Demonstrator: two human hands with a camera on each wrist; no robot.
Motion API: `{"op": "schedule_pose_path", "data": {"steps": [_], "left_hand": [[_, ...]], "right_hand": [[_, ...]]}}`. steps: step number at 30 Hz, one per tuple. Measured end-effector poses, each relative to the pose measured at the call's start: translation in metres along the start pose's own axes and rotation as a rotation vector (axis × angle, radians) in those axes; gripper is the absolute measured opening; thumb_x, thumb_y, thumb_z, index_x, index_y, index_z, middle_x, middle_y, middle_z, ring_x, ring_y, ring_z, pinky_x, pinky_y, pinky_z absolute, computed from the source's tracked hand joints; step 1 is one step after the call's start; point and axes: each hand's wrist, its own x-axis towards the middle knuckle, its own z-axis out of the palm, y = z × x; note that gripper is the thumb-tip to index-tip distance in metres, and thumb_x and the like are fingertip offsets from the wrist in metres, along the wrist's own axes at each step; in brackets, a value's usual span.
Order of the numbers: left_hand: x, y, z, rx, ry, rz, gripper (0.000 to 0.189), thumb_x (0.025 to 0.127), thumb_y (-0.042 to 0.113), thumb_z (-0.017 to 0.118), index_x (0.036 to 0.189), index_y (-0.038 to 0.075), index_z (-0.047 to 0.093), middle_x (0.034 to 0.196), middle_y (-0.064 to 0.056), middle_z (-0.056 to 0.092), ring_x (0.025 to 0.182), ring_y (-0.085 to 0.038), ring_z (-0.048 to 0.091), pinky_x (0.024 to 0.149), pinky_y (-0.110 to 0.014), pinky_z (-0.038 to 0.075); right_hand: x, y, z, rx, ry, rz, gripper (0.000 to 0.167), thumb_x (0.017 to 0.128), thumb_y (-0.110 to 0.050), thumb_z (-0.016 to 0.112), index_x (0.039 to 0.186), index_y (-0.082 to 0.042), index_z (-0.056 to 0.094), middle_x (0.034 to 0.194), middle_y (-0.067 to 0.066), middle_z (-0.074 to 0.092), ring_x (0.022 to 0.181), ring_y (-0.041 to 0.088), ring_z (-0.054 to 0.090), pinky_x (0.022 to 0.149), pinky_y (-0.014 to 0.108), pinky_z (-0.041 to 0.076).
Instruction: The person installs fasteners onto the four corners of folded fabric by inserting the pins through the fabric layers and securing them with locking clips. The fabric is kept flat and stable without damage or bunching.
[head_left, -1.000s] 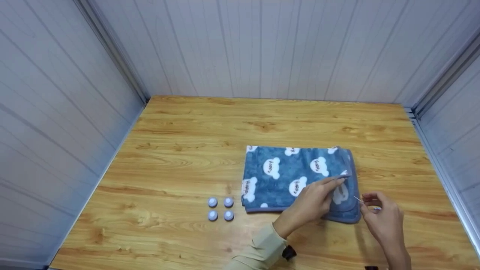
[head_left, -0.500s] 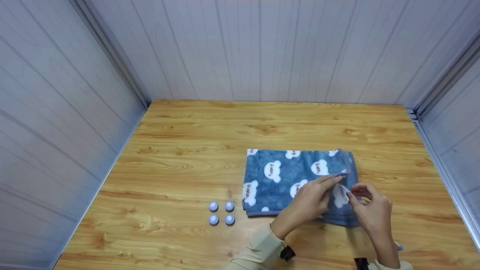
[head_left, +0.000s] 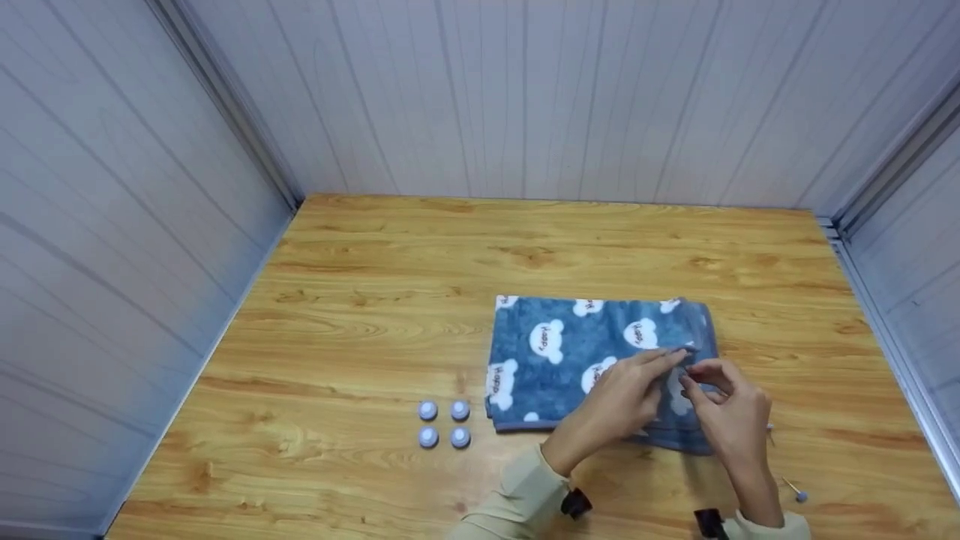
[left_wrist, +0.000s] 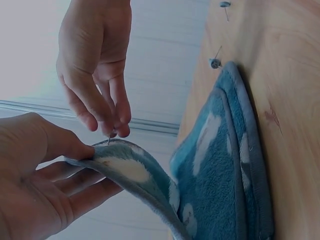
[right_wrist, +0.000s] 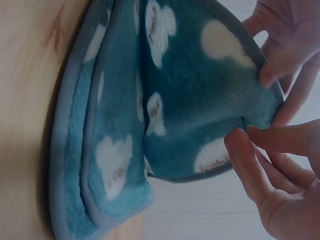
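A folded blue fleece blanket [head_left: 577,330] printed with white bear heads lies on the table. Its near right corner is lifted and bent back, pinched between the thumb and fingers of my left hand [head_left: 611,405]. Close beside that corner, my right hand [head_left: 731,420] pinches a thin pin [left_wrist: 109,141] between thumb and fingertips. The pin's head is hidden in the fingers. In the right wrist view the dark shaft of the pin [right_wrist: 244,122] meets the fleece right at the fingertips, on the inner face of the lifted flap.
Two loose pins lie on the wood: one pin [head_left: 801,496] near the right forearm, another pin [left_wrist: 215,63] by the blanket's corner. Left of the blanket, several small lilac round pieces [head_left: 427,410] form a square. Pale panelled walls [head_left: 525,97] bound the table's back and sides.
My right hand has moved left with the pin, from outside the blanket's right edge to the lifted corner. The loose pins have come into sight. My left hand keeps its hold.
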Motion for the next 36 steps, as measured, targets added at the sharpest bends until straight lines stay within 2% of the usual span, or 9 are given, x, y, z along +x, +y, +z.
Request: {"op": "schedule_pose_path", "data": {"steps": [7,11,15,18,23,27,30,32,36], "left_hand": [[-0.001,0.000,0.003,0.027,-0.008,0.050,0.047,0.092,0.002,0.050,0.138,0.010,0.047,0.133,-0.004,0.055,0.113,-0.012,0.057,0.077,-0.010,0.042],[-0.003,0.001,0.005,0.020,-0.040,0.052,0.048,0.093,0.002,0.048,0.141,0.012,0.044,0.137,-0.002,0.051,0.113,-0.011,0.056,0.072,-0.009,0.038],[-0.003,0.002,0.006,0.058,-0.057,0.058,0.052,0.090,0.000,0.050,0.140,0.013,0.046,0.138,-0.001,0.050,0.114,-0.010,0.055,0.068,-0.011,0.035],[-0.004,0.003,0.006,0.094,-0.069,0.063,0.055,0.087,-0.002,0.052,0.140,0.015,0.046,0.138,0.000,0.050,0.107,-0.007,0.057,0.064,-0.012,0.034],[-0.005,0.004,0.006,0.110,-0.126,0.058,0.061,0.086,-0.002,0.052,0.143,0.019,0.043,0.142,0.002,0.046,0.073,-0.004,0.051,0.055,-0.011,0.030],[-0.008,0.006,0.005,0.098,-0.173,0.064,0.061,0.087,-0.001,0.051,0.143,0.021,0.043,0.145,0.004,0.041,0.060,-0.004,0.040,0.052,-0.011,0.028],[-0.012,0.006,0.004,0.080,-0.194,0.069,0.058,0.089,0.001,0.051,0.143,0.022,0.043,0.146,0.005,0.039,0.056,-0.003,0.036,0.050,-0.012,0.026],[-0.015,0.007,0.003,0.060,-0.194,0.070,0.057,0.090,0.002,0.052,0.143,0.023,0.043,0.147,0.005,0.038,0.053,-0.004,0.034,0.049,-0.012,0.025],[-0.023,0.007,0.000,0.041,-0.144,0.059,0.058,0.089,0.004,0.056,0.143,0.023,0.043,0.145,0.004,0.040,0.063,-0.001,0.042,0.054,-0.011,0.030]], "right_hand": [[-0.001,-0.023,0.004,0.044,0.034,-0.028,0.025,0.073,0.019,0.069,0.096,0.012,0.061,0.088,0.022,0.067,0.078,-0.008,0.061,0.066,0.010,0.048],[0.001,-0.008,0.007,0.047,0.025,-0.039,0.035,0.074,0.018,0.068,0.108,0.010,0.061,0.090,0.021,0.068,0.078,-0.012,0.059,0.068,0.010,0.047],[0.001,0.007,0.009,0.026,0.012,-0.030,0.039,0.075,0.017,0.067,0.113,0.007,0.063,0.092,0.021,0.069,0.077,-0.012,0.058,0.068,0.009,0.047],[0.001,0.007,0.008,0.011,0.001,-0.018,0.037,0.077,0.015,0.065,0.113,0.006,0.065,0.094,0.022,0.068,0.078,-0.013,0.057,0.068,0.007,0.046],[0.000,0.007,0.008,-0.008,-0.021,-0.013,0.035,0.078,0.013,0.065,0.112,0.005,0.066,0.096,0.022,0.068,0.081,-0.011,0.058,0.068,0.006,0.045],[-0.001,0.009,0.009,-0.046,-0.014,-0.030,0.027,0.078,0.012,0.065,0.103,0.003,0.069,0.085,0.018,0.069,0.065,-0.004,0.056,0.057,0.007,0.041],[-0.002,0.010,0.010,-0.058,0.003,-0.012,0.022,0.077,0.013,0.063,0.096,0.002,0.069,0.080,0.015,0.068,0.061,-0.005,0.054,0.053,0.009,0.038],[-0.003,0.010,0.010,-0.038,0.013,0.010,0.020,0.077,0.013,0.062,0.093,0.003,0.068,0.085,0.017,0.068,0.068,-0.009,0.057,0.055,0.009,0.040],[-0.004,0.009,0.010,-0.019,0.030,0.051,0.018,0.076,0.013,0.064,0.091,0.004,0.066,0.085,0.016,0.068,0.075,-0.009,0.059,0.059,0.008,0.044]]}}
